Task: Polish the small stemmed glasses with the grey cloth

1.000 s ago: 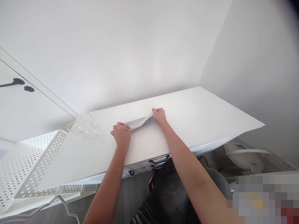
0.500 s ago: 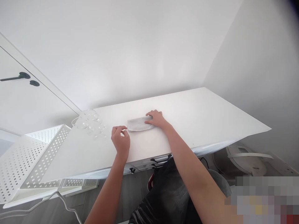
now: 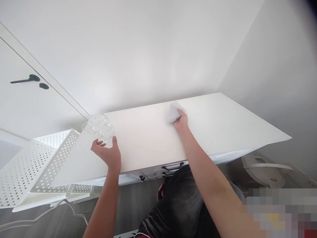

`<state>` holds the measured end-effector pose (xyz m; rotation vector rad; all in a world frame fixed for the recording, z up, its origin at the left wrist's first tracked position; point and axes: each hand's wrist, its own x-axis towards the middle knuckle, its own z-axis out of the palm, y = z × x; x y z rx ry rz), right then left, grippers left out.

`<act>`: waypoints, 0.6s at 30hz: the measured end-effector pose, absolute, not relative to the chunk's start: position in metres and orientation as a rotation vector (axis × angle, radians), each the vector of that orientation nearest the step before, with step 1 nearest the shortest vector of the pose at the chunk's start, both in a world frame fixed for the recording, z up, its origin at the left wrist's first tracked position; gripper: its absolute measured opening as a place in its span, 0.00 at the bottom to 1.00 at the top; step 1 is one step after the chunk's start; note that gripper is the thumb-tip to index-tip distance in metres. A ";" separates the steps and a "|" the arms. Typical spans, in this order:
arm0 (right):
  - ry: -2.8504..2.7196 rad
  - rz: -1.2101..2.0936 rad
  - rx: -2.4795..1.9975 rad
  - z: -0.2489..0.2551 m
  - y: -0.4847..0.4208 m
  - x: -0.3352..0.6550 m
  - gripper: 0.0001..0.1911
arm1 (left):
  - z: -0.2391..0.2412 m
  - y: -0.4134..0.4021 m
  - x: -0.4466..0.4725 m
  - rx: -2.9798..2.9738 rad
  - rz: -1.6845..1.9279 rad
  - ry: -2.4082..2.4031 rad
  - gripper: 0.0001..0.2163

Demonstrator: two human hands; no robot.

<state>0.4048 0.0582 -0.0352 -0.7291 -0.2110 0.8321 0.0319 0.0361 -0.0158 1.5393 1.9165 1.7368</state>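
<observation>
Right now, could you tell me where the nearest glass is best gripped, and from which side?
Take the glass round its side wall, probably from the near side, where the open left hand hovers. The glasses stand clustered, so only the wall facing the table front edge looks free.

White cloth [image 3: 174,112]; clear plastic tray [image 3: 99,127]; white desk [image 3: 223,122]; white perforated rack [image 3: 37,165]; black drawer handles [image 3: 172,165].
</observation>
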 end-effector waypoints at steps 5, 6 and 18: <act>-0.249 0.820 -0.793 -0.038 0.057 0.405 0.20 | -0.016 0.051 0.034 1.483 1.670 1.953 0.31; -0.253 0.808 -0.798 -0.039 0.057 0.405 0.21 | -0.016 0.053 0.034 1.471 1.654 1.957 0.30; -0.362 0.704 -0.849 -0.050 0.064 0.414 0.24 | -0.008 0.040 0.038 1.606 1.659 1.875 0.25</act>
